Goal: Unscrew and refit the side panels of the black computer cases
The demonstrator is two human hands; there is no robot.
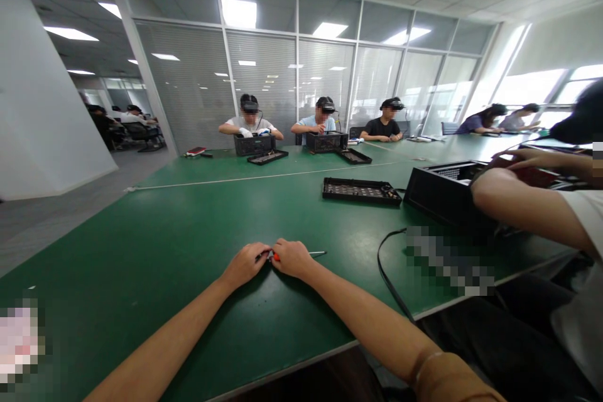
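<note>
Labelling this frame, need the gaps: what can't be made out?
All in the head view:
Whether the orange piece joins the thin rod: right hand covers between.
What the left hand touches: too small, partly covered by fingers.
Most contents of the black case: its side and a co-worker's arm block them.
Left-edge item: pixelated, cut off.

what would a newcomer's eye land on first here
First, probably the left grip and right grip, close together at the green table, with an orange-red piece between them. Then the black case at right, a co-worker's forearm beside it. Three people sit along the far side.
</note>
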